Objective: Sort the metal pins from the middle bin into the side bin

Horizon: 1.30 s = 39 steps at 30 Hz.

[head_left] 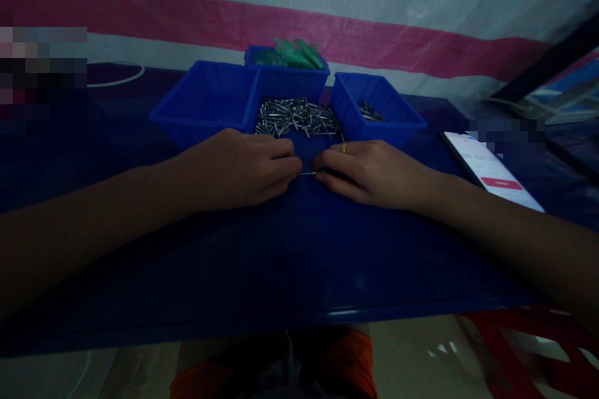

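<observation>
My left hand [248,168] and my right hand [369,171] meet over the blue table [299,261], each with fingers pinched. Between their fingertips runs a thin metal pin [307,173], one end in each hand; the ends are hidden by the fingers. A ring sits on a finger of my right hand. Just beyond the hands lies a loose pile of shiny metal pins [299,117], looking like rivets. A blue bin [206,96] stands behind my left hand. Another blue bin [393,124], with several metal pins inside, stands behind my right hand.
A third blue bin [292,82] at the back holds green plastic packets [299,54]. To the right lies a lit phone [496,171]. A striped tarp [327,30] hangs behind the table. Below the front edge is a red plastic stool [524,349].
</observation>
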Each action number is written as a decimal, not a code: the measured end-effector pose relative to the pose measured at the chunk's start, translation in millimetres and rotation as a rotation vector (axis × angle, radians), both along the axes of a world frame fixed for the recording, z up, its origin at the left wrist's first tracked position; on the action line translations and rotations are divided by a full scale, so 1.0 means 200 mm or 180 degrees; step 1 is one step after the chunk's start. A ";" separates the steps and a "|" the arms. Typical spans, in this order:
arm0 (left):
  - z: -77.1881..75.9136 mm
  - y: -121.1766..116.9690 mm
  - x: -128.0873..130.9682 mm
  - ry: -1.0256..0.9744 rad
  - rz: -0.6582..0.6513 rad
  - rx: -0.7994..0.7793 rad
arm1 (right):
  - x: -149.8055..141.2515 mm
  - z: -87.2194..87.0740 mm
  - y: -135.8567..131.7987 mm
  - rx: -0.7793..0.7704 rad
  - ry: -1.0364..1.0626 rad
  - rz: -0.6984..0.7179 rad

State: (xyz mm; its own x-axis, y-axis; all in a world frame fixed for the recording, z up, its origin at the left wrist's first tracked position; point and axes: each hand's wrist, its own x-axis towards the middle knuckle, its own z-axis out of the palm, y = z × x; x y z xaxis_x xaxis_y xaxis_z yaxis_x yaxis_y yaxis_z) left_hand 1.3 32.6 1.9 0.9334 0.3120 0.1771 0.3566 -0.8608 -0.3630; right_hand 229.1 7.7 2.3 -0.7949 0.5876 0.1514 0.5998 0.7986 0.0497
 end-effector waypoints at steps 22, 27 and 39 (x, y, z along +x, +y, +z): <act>0.01 -0.01 0.00 -0.0247 0.0046 0.0043 | 0.00 0.00 -0.02 0.0371 0.0226 -0.0015; 0.00 0.00 0.00 -0.0263 -0.0009 0.0047 | 0.00 0.00 -0.02 0.0455 0.0294 0.0028; 0.01 -0.02 -0.01 -0.0294 0.0122 0.0311 | 0.00 0.00 -0.01 0.0385 0.0151 0.0024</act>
State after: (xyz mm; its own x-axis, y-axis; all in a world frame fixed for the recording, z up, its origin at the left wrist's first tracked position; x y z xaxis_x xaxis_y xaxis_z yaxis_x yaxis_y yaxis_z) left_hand -0.1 28.8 4.5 0.8994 0.3243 0.2929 0.4244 -0.8081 -0.4085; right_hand 229.3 6.2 2.9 -0.7894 0.5568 0.2583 0.5978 0.7930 0.1175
